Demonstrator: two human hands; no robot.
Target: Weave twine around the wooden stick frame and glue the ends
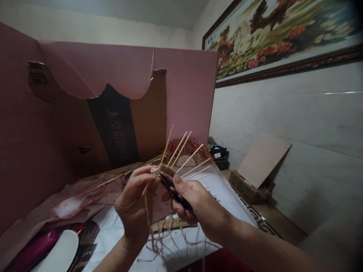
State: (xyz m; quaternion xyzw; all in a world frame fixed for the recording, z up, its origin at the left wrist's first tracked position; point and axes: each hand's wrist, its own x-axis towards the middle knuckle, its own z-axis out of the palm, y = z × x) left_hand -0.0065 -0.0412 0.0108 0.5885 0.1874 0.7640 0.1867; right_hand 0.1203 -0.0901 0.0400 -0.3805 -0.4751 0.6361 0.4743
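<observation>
My left hand (134, 198) is closed, its thumb and fingers pinching the edge of a half-round woven piece. Thin wooden sticks (181, 151) fan out from the piece, upwards and to the right. Brown twine (148, 207) hangs down from under my left fingers. My right hand (195, 198) is wrapped round a slim black hand tool (172, 189). The tool's tip touches or nearly touches the weave beside my left fingertips. Whether it is scissors or pliers, I cannot tell. Part of the woven piece is hidden behind my right hand.
Loose twine ends (170, 230) lie on the white table cover (110, 226). Behind stands a finished-looking stick fan (185, 156) with red beads. Pink dotted cloth (82, 198) and a magenta object (39, 247) lie left. Cut cardboard (150, 121) leans against a pink panel (187, 87).
</observation>
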